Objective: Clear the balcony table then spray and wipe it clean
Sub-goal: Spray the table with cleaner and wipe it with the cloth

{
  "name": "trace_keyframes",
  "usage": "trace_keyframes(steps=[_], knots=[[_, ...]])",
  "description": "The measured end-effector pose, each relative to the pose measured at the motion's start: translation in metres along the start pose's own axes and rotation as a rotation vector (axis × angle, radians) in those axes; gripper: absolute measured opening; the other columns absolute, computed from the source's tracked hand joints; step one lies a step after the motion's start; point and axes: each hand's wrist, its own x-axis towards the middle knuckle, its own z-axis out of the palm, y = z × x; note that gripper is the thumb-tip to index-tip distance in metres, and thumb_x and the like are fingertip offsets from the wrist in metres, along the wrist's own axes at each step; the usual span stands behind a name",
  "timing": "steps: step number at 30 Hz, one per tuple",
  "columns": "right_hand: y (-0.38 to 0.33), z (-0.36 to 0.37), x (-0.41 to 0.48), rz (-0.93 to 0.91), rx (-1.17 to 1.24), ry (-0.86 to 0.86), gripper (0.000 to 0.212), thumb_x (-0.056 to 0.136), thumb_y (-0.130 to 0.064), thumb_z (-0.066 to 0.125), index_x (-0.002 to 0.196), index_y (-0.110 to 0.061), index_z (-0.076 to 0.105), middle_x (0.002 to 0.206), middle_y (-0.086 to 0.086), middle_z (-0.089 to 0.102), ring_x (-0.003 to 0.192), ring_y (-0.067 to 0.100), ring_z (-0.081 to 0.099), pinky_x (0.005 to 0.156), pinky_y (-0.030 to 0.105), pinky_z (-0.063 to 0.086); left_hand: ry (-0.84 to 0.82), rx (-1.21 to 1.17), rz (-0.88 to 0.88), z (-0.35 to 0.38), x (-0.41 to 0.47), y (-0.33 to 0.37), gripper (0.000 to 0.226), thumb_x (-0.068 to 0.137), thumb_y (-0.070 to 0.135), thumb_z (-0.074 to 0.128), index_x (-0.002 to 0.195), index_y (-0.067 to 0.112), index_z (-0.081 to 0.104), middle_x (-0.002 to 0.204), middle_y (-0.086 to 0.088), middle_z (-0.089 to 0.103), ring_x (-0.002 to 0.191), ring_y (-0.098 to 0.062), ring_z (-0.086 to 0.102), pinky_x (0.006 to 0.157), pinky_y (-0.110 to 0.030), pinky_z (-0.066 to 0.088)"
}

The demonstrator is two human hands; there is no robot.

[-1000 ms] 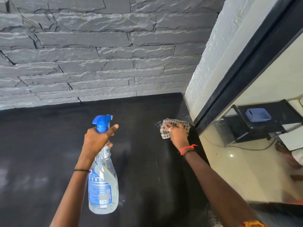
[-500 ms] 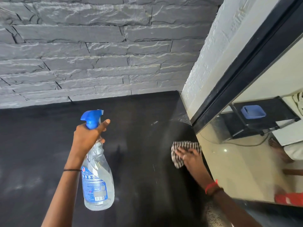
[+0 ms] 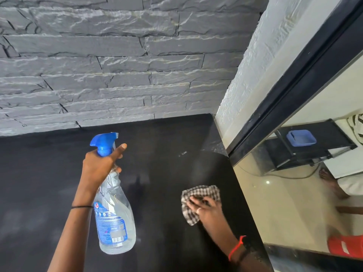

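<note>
A grey stone wall (image 3: 117, 65) fills the far side, meeting a white textured pillar (image 3: 255, 65) and a black door frame (image 3: 306, 85) on the right. Below them lies the black tabletop (image 3: 39, 173), which shows faint pale smears.

The left arm reaches forward from the lower edge, forearm raised and wrist bent. The left hand (image 3: 98, 165) is wrapped round the neck of the spray bottle (image 3: 115, 222), with the forefinger pointing straight out beside the blue trigger head. The bottle hangs clear of the tabletop, nearly upright, with its base tipped a little toward the viewer. It holds clear liquid, and its nozzle faces right.

The right arm comes in low from the lower right. The right hand (image 3: 208, 211) lies palm-down, fingers spread and fairly straight, pressing the checked cloth (image 3: 200, 193) flat on the tabletop near its right edge. The cloth is crumpled and partly under the fingers.

Behind the glass, a blue tray (image 3: 301, 138) sits on a dark stand. A red thread (image 3: 236, 247) circles the right wrist, and a thin black band (image 3: 81, 207) circles the left.
</note>
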Motion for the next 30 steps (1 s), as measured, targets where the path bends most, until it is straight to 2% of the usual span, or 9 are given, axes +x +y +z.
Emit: trace_keyframes(steps=[4,10,16,19,21,24,26,28,30], knots=[[0.075,-0.029,0.029,0.129,-0.171,0.086,0.058,0.098,-0.008,0.034,0.148,-0.035,0.025,0.156,-0.017,0.025,0.138,0.009,0.033,0.113,0.031,0.024,-0.015,0.007,0.006,-0.002,0.002,-0.002,0.03,0.079,0.043,0.075,0.078,0.015,0.066,0.08,-0.003,0.073,0.051,-0.021,0.063,0.065,-0.033,0.055],[0.081,-0.102,0.138,0.361,0.01,0.234,0.049,0.096,-0.009,0.038,0.138,-0.033,0.049,0.136,-0.005,0.057,0.122,0.023,0.042,0.103,0.034,0.039,0.008,0.013,-0.014,-0.005,0.005,-0.005,0.03,0.076,0.044,0.078,0.075,0.015,0.069,0.077,-0.001,0.074,0.046,-0.018,0.063,0.068,-0.037,0.055],[-0.002,-0.075,0.161,-0.002,-0.032,0.157,0.05,0.097,-0.007,0.036,0.139,-0.031,0.046,0.146,-0.01,0.047,0.117,0.023,0.043,0.1,0.023,0.032,0.021,0.001,-0.016,-0.007,0.014,-0.003,0.033,0.076,0.045,0.078,0.078,0.014,0.069,0.077,-0.001,0.074,0.049,-0.02,0.063,0.068,-0.037,0.056],[-0.026,-0.042,0.116,-0.2,-0.112,0.139,0.045,0.084,-0.017,0.058,0.123,-0.039,0.061,0.128,-0.02,0.061,0.101,0.014,0.056,0.085,0.02,0.045,0.028,-0.023,-0.016,-0.008,0.019,-0.004,0.033,0.075,0.045,0.078,0.081,0.014,0.068,0.081,-0.004,0.074,0.049,-0.019,0.063,0.065,-0.035,0.056],[-0.022,-0.027,0.078,-0.213,-0.103,0.033,0.04,0.077,-0.027,0.049,0.108,-0.045,0.068,0.112,-0.029,0.066,0.095,0.007,0.054,0.079,0.019,0.041,0.025,-0.031,-0.017,-0.008,0.021,-0.005,0.032,0.075,0.045,0.078,0.08,0.015,0.068,0.081,-0.004,0.074,0.05,-0.02,0.063,0.07,-0.039,0.058],[0.012,-0.016,0.045,-0.141,-0.09,0.015,0.05,0.074,-0.026,0.039,0.108,-0.047,0.067,0.112,-0.03,0.066,0.092,0.007,0.063,0.077,0.019,0.051,0.016,-0.021,-0.017,-0.009,0.02,-0.006,0.031,0.075,0.045,0.078,0.078,0.016,0.068,0.079,-0.002,0.074,0.05,-0.019,0.064,0.075,-0.044,0.058],[0.043,-0.026,0.053,-0.067,-0.18,0.075,0.052,0.083,-0.02,0.044,0.127,-0.046,0.055,0.134,-0.025,0.054,0.113,0.012,0.059,0.091,0.026,0.05,0.014,-0.019,-0.015,-0.01,0.018,-0.005,0.03,0.076,0.044,0.077,0.078,0.016,0.068,0.079,-0.002,0.073,0.052,-0.021,0.064,0.076,-0.044,0.058],[0.079,-0.042,0.073,-0.028,-0.197,0.038,0.055,0.096,-0.012,0.036,0.144,-0.039,0.033,0.153,-0.021,0.029,0.136,0.01,0.036,0.11,0.028,0.029,0.015,-0.013,-0.013,-0.011,0.016,-0.004,0.029,0.077,0.043,0.077,0.077,0.016,0.067,0.079,-0.002,0.073,0.054,-0.024,0.064,0.076,-0.043,0.057],[0.101,-0.069,0.1,0.085,-0.147,0.116,0.055,0.098,-0.009,0.035,0.144,-0.038,0.035,0.153,-0.018,0.031,0.131,0.013,0.039,0.109,0.026,0.026,0.016,-0.005,-0.009,-0.015,0.015,-0.005,0.029,0.078,0.043,0.076,0.076,0.016,0.066,0.08,-0.002,0.073,0.054,-0.025,0.064,0.075,-0.042,0.056]])
